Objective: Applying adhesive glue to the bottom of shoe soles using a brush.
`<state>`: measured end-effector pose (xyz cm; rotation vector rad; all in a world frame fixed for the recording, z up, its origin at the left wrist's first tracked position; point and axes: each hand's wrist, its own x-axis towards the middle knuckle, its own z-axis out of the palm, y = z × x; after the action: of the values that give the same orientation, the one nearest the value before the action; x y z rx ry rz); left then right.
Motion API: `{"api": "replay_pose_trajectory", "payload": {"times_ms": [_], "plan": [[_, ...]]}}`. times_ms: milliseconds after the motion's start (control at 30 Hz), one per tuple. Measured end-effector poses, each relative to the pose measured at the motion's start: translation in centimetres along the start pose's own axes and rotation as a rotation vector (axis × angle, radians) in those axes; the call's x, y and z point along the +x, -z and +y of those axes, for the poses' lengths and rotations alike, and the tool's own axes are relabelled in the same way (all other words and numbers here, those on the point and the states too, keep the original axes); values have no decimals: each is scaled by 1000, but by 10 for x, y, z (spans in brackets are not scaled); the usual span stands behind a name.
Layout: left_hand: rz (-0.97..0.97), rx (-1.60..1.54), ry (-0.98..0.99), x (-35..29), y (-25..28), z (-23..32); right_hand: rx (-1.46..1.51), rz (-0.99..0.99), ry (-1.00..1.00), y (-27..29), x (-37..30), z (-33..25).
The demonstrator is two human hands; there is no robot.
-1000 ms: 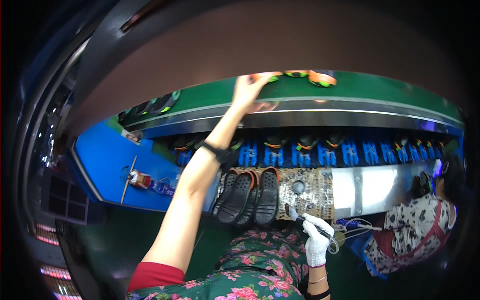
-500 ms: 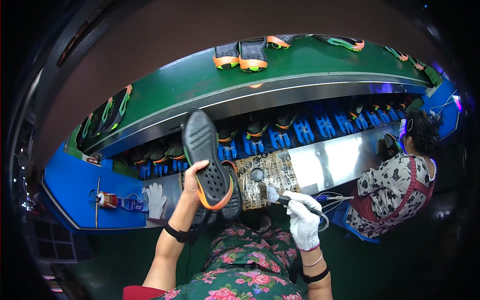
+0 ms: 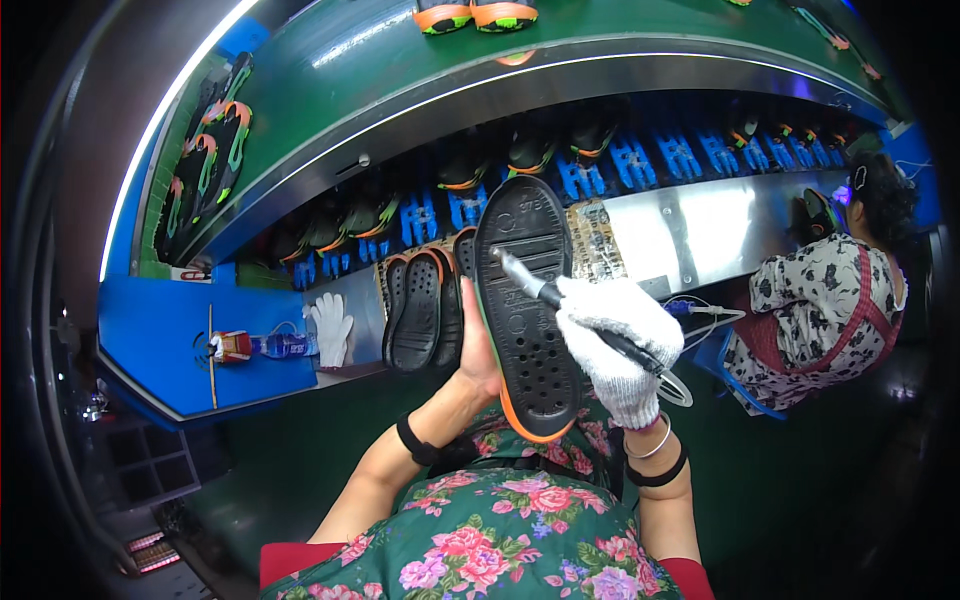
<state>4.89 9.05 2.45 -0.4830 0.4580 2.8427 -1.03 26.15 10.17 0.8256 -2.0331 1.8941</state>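
My bare left hand (image 3: 478,345) grips a black shoe sole (image 3: 512,320) by its left side. The sole stands nearly upright before me, its ridged and perforated face turned toward me, an orange rim along its lower end. In my right hand (image 3: 622,340), which wears a white knit glove, is a brush (image 3: 522,275) with a black handle and a thin clear tube trailing from it. Its pale tip lies against the upper part of the sole. Behind my left hand, more black soles with orange edges (image 3: 418,300) lean together on the bench.
A green conveyor (image 3: 400,100) carries shoes beyond a metal edge. Below it run blue holders (image 3: 632,162), several with shoes. At left, a blue table (image 3: 150,340) bears a bottle (image 3: 285,346) beside a white glove (image 3: 331,328). A co-worker (image 3: 815,310) sits at right.
My left hand has brought the sole closer and to the right, turning it more upright. The brush has moved up and left from over the bench onto the sole. My view has shifted.
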Motion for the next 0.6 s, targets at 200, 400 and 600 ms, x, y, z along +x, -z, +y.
{"api": "replay_pose_trajectory", "payload": {"times_ms": [200,400,600], "plan": [[-29,35,39,-13,-7,-13,-223,20,60,-2,4,8],[185,512,59,-12,-16,-19,-408,-96,294,-16,-1,6],[150,317,1,-9,7,-16,-171,104,94,-13,-5,23]]}}
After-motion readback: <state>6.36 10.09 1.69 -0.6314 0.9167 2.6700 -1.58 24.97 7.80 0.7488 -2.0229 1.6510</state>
